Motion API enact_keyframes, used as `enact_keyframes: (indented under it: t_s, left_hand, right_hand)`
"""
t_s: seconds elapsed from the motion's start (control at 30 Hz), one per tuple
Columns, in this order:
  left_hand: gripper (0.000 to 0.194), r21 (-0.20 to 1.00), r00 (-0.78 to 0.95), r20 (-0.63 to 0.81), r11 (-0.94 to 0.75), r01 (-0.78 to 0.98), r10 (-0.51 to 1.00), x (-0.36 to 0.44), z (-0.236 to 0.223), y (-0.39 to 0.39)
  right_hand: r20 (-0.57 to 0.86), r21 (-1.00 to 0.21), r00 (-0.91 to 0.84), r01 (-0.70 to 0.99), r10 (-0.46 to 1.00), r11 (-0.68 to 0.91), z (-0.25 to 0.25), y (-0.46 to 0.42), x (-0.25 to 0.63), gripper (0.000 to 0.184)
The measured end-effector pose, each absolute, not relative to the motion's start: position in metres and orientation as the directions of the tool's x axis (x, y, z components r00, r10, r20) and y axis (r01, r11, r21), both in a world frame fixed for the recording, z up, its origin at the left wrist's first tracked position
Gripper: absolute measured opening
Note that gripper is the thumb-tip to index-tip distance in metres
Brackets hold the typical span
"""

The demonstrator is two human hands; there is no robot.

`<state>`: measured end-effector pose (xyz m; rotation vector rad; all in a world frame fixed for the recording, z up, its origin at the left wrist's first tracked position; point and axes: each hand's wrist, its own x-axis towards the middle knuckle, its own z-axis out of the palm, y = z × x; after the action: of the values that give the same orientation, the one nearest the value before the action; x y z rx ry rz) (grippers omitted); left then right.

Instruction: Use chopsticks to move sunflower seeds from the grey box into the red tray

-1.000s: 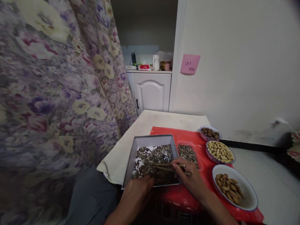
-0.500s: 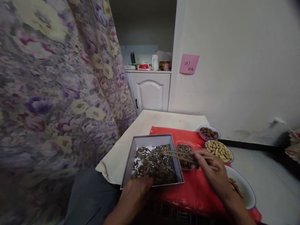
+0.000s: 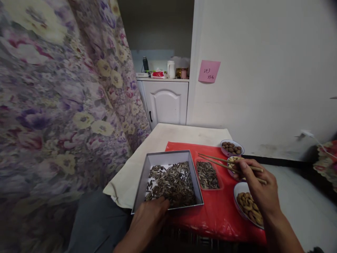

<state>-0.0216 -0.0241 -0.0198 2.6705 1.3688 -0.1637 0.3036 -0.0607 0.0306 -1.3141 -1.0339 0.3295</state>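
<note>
My right hand is closed round a pair of wooden chopsticks. Their slightly parted tips hang over the far end of a clear plastic tub of striped sunflower seeds; I can make out nothing between them. A shallow white box with a dark rim holds a loose layer of sunflower seeds and a few small dark round bits. Over the near rim of this box curls my left hand, its fingertips partly hidden.
Along the right stand a bowl of brown round nuts, a bowl of peanuts partly behind my hand, and a bowl of brown curved pieces. Red plastic sheeting lies over a cream cloth. A floral curtain hangs left.
My right hand has moved right and drawn the chopsticks out of the white box, uncovering the tub and the near bowl. The left hand stays at the box rim. The view has shifted slightly.
</note>
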Motion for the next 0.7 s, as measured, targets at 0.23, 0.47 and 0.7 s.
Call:
enact_keyframes:
  t_s: [0.23, 0.47, 0.7]
  left_hand:
    - [0.012, 0.055, 0.578, -0.149, -0.577, 0.815, 0.802, -0.021, -0.02, -0.025]
    - [0.013, 0.065, 0.586, -0.153, -0.583, 0.81, 0.796, -0.019, -0.017, -0.026]
    - [0.014, 0.076, 0.59, -0.143, -0.586, 0.807, 0.795, -0.02, -0.019, -0.027]
  right_hand:
    - [0.407, -0.885, 0.185, 0.322, 0.894, 0.336, 0.016, -0.052, 0.255, 0.02]
    - [0.471, -0.787, -0.026, 0.44, 0.882, 0.433, -0.009, -0.039, 0.216, 0.023]
    - [0.479, -0.771, -0.038, 0.46, 0.877, 0.441, -0.018, -0.034, 0.214, 0.022]
